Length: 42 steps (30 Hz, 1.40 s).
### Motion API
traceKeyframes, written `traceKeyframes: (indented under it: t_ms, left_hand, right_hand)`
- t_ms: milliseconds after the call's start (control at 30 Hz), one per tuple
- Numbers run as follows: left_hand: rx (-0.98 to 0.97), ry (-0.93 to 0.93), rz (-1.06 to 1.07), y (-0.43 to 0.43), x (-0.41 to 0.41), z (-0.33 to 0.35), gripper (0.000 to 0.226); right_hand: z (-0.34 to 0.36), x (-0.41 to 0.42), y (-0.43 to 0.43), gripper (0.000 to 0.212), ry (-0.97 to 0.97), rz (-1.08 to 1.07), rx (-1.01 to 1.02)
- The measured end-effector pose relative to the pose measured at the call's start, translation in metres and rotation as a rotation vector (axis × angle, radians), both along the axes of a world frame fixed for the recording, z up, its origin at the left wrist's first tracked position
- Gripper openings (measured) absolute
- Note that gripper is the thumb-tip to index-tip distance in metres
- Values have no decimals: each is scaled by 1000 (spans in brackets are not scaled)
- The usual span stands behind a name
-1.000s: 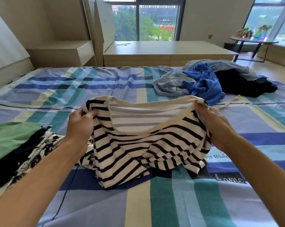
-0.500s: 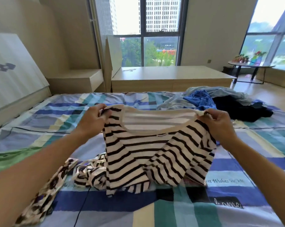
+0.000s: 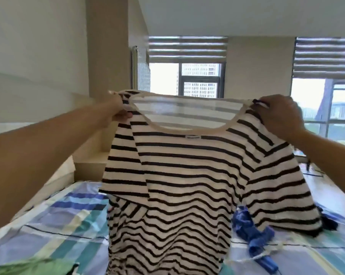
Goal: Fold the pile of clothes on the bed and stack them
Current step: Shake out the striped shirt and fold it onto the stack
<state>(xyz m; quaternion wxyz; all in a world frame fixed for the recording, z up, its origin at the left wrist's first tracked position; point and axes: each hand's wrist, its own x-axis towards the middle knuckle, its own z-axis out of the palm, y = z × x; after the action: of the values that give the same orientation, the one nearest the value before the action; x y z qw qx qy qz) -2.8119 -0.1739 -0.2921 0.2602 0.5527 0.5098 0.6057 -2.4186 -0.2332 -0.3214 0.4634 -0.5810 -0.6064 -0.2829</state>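
Currently left grip (image 3: 119, 113) and right grip (image 3: 279, 114) are pinching the black-and-cream striped T-shirt (image 3: 187, 175) at its shoulders, its length hanging straight down between them.

shirt (image 3: 187, 175): middle, hanging above the bed (image 3: 58, 225), between both hands
left hand (image 3: 116, 112): at its left shoulder
right hand (image 3: 280, 116): at its right shoulder
loose garment (image 3: 250, 231): on the bed, right, partly behind the shirt
window (image 3: 201, 80): far behind
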Motion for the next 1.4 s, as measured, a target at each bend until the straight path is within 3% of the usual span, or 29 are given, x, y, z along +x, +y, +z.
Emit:
traceKeyframes:
  t_ms: [67, 167, 267, 333, 400, 500, 633, 800, 967, 1067, 1200, 1400]
  left_hand:
    - [141, 101, 26, -7, -4, 25, 29]
    - [286, 420, -136, -23, -18, 49, 21]
    - [234, 648, -241, -33, -37, 65, 53]
    - [308, 878, -94, -34, -45, 71, 56]
    - [471, 1014, 71, -31, -46, 72, 41]
    - [668, 936, 158, -35, -41, 73, 10]
    - [590, 742, 221, -39, -33, 90, 17]
    - [401, 385, 96, -56, -11, 118, 14]
    - [333, 101, 105, -82, -7, 165, 23]
    - [402, 172, 232, -92, -10, 192, 42]
    - [585, 296, 536, -118, -13, 225, 35]
    - [703, 419, 580, -137, -7, 246, 33]
  right_hand:
    - [32, -2, -5, 36, -9, 17, 18]
    - [70, 0, -15, 34, -4, 58, 68]
    - [99, 3, -26, 29, 18, 108, 148]
    - [111, 4, -31, 24, -8, 121, 170]
    - [118, 2, -35, 25, 5, 130, 158]
    - [122, -4, -40, 28, 86, 181, 141]
    - [126, -13, -47, 27, 201, 339, 148]
    - [135, -24, -67, 32, 18, 569, 173]
    - [152, -19, -86, 16, -264, 379, 93]
    - [172, -17, -99, 18, -303, 290, 175]
    - [211, -16, -126, 21, -285, 263, 377]
    - [251, -25, -140, 22, -246, 101, 450]
